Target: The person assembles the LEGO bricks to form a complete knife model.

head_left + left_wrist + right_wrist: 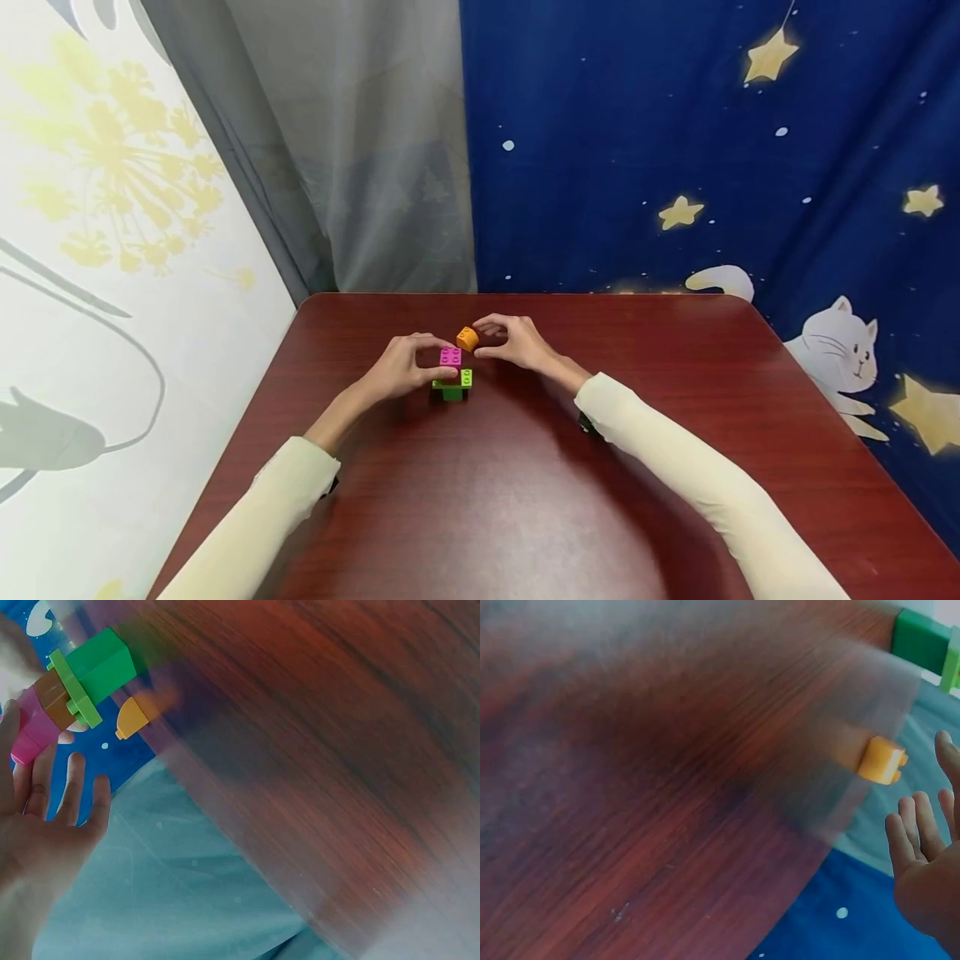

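Note:
A small stack of toy building bricks stands on the table: a dark green block [453, 394] at the bottom, a lime green plate [467, 380] over it, then a brown brick [57, 700] and a pink brick [450, 356] on top. My left hand [403, 368] pinches the pink brick between thumb and fingers. Just behind the stack lies a loose orange brick [467, 338] with a rounded side. Beside it, my right hand [522, 343] holds nothing; thumb and fingers are spread, apart from the orange brick in the right wrist view.
The dark red wooden table [480, 500] reaches to a far edge behind the bricks. Grey and blue curtains [600, 150] hang beyond that edge, and a white patterned panel [112, 250] stands along the left side.

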Demonstrator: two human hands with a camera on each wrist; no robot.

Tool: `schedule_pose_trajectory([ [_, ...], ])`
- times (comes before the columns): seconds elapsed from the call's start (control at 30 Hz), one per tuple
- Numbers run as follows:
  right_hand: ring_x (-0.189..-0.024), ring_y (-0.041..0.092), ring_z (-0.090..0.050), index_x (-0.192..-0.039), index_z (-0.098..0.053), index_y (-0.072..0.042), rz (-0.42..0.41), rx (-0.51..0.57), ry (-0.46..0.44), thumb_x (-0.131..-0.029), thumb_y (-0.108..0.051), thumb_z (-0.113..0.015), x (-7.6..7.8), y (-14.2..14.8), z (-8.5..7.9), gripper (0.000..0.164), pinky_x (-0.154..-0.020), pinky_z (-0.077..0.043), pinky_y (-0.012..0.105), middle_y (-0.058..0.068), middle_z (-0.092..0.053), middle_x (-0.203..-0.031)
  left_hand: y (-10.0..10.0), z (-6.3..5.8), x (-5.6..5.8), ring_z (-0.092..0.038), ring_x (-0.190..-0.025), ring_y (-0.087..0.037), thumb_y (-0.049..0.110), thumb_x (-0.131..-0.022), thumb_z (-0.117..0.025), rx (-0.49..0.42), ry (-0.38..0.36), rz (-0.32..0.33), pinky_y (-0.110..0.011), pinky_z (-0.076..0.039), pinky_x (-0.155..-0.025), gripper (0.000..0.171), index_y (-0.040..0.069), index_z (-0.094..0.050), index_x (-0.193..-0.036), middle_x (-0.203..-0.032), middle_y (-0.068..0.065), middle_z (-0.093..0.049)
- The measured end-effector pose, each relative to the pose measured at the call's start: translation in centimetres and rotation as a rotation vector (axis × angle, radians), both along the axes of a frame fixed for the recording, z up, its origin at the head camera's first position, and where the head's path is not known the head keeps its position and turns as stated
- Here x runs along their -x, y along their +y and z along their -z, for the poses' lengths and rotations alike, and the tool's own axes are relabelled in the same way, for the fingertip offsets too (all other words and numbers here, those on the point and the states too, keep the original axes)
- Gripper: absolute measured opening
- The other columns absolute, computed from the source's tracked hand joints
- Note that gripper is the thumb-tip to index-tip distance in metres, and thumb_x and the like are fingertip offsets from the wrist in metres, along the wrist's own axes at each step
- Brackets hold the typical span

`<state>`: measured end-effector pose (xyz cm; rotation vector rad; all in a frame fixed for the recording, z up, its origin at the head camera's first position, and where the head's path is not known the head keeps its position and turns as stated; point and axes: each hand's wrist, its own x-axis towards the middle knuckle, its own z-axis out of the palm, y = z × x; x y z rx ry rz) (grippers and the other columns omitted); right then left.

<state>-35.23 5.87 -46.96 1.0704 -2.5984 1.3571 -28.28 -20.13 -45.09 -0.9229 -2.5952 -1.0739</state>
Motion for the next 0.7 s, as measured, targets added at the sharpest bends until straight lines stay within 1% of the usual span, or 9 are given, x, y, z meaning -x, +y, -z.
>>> schedule_pose_trajectory([
  [0.1, -0.11, 0.039, -0.07, -0.126, -0.069, 0.004, 0.013, -0.013, 0.0, -0.083, -0.01, -0.089, 0.8, -0.1, 0.6, 0.05, -0.098, -0.055, 0.048, 0.022, -0.072, -0.12, 0.1, 0.1, 0.1, -0.066, -0.089, -0.031, 0.029, -0.083, -0.09, 0.002, -0.007, -0.002, -0.053, -0.054, -0.084, 0.038, 0.012, -0.078, -0.115, -0.098, 0.0, -0.073],
  [0.2, -0.11, 0.037, -0.07, -0.126, -0.07, 0.003, 0.024, -0.033, -0.004, -0.083, -0.01, -0.09, 1.5, -0.4, 1.1, 0.05, -0.097, -0.055, 0.046, 0.021, -0.073, -0.119, 0.3, 0.1, 0.1, -0.066, -0.088, -0.032, 0.029, -0.084, -0.09, 0.001, -0.021, 0.002, -0.053, -0.054, -0.083, 0.038, 0.011, -0.078, -0.115, -0.099, -0.001, -0.073],
  [0.37, -0.111, 0.03, -0.07, -0.131, -0.07, -0.002, 0.037, -0.121, -0.001, -0.084, -0.015, -0.09, 2.5, -1.2, 2.0, 0.053, -0.098, -0.055, 0.04, 0.015, -0.073, -0.122, 0.5, 0.0, 0.0, -0.065, -0.086, -0.034, 0.028, -0.084, -0.09, 0.001, -0.03, 0.007, -0.051, -0.054, -0.08, 0.038, 0.01, -0.078, -0.115, -0.099, -0.001, -0.072],
  [0.53, -0.107, 0.023, -0.071, -0.129, -0.073, -0.008, 0.041, -0.212, 0.02, -0.085, -0.019, -0.089, 2.8, -2.0, 2.3, 0.048, -0.094, -0.057, 0.035, 0.011, -0.075, -0.118, 0.3, 0.0, 0.0, -0.065, -0.088, -0.032, 0.028, -0.083, -0.09, 0.01, -0.02, -0.005, -0.046, -0.053, -0.08, 0.038, 0.011, -0.078, -0.115, -0.1, -0.001, -0.073],
  [0.7, -0.106, 0.023, -0.072, -0.123, -0.074, -0.01, 0.036, -0.217, -0.006, -0.086, -0.017, -0.088, 2.6, -2.4, 2.4, 0.04, -0.094, -0.057, 0.034, 0.011, -0.075, -0.116, -0.1, 0.1, 0.0, -0.064, -0.086, -0.033, 0.029, -0.084, -0.089, 0.014, -0.047, -0.02, -0.047, -0.054, -0.077, 0.038, 0.012, -0.078, -0.116, -0.102, -0.002, -0.074],
])
